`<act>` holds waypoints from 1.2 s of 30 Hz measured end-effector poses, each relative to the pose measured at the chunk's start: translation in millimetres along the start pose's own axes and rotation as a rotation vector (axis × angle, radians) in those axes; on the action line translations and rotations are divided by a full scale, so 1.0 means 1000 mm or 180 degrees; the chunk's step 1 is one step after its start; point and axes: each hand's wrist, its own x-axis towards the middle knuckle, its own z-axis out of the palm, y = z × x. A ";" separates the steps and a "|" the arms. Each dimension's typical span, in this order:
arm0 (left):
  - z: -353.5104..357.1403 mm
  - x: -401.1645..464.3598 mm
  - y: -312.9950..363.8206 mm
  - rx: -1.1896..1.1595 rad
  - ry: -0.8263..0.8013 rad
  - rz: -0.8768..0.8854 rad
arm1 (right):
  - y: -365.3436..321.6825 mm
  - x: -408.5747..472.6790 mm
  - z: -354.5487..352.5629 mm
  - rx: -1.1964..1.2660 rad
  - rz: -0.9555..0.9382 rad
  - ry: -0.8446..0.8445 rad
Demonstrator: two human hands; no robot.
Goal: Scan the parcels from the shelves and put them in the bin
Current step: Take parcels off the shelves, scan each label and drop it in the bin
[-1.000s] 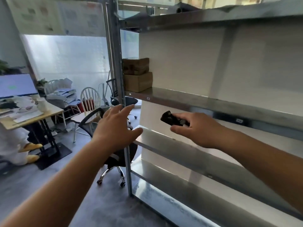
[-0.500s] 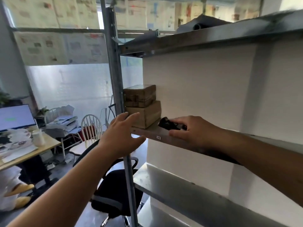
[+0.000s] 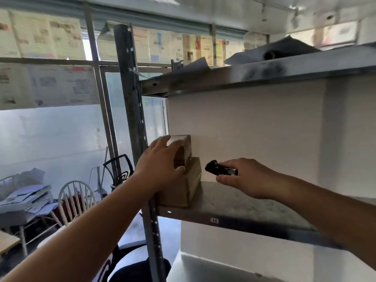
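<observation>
The right hand [image 3: 247, 180] hovers just above the metal shelf [image 3: 240, 202], its fingers pinched round a small black scanner [image 3: 215, 169] whose nose points left toward the parcels. Just left of it, the left hand [image 3: 160, 165] curls over the near end of the upper parcel [image 3: 181, 148], fingers across the top edge and thumb low on the end face, so it grips that box. This small brown carton sits stacked on a larger lower parcel [image 3: 183, 190], right beneath the left hand, at the shelf's left end against the upright post [image 3: 132, 119]. Both look like stiff taped cardboard, probably light enough for one hand; the tape may be slick, so a hold spanning top and end face near a corner seems safest, and lifting straight should avoid dragging the lower box. Farther off, behind the left hand, stand a white chair [image 3: 75, 198] and paper-covered windows [image 3: 46, 58]. No bin shows.
</observation>
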 end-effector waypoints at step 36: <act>0.033 0.071 -0.026 -0.3704 -0.0781 -0.1105 | 0.002 0.042 0.003 -0.0313 0.0747 0.0148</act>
